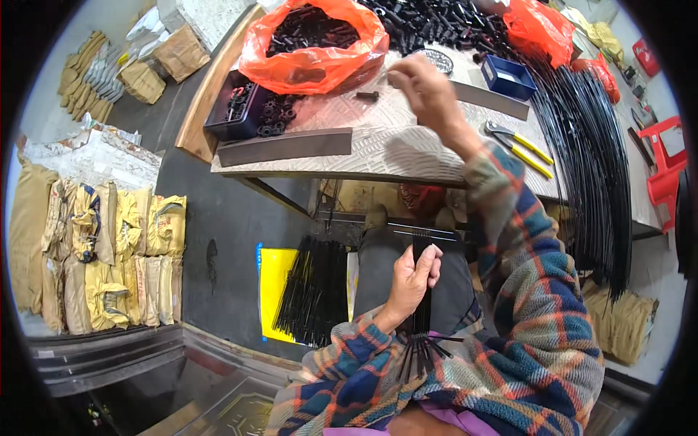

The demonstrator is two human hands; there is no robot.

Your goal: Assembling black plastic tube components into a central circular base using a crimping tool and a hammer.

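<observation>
A bundle of thin black rods [421, 309] stands along my lap, its lower ends fanned out against my sleeve. My left hand [414, 280] is closed round it, thumb on top. Over the table, my right hand [429, 91] is raised with loosely bent fingers apart, and I see nothing in them. Just left of it lies a short black bolt-like piece [367, 96]. An orange plastic bag [316, 76] of small black parts stands farther left. Behind the right hand is a round patterned disc [438, 62], partly covered by it.
Black parts [436, 22] are heaped at the back. Yellow-handled pliers [520, 147] and a small blue tray [507, 77] lie right, beside long black rods [589, 160]. A dark blue bin [236, 109] stands left. More rods [314, 291] rest on a yellow sheet [276, 269] below.
</observation>
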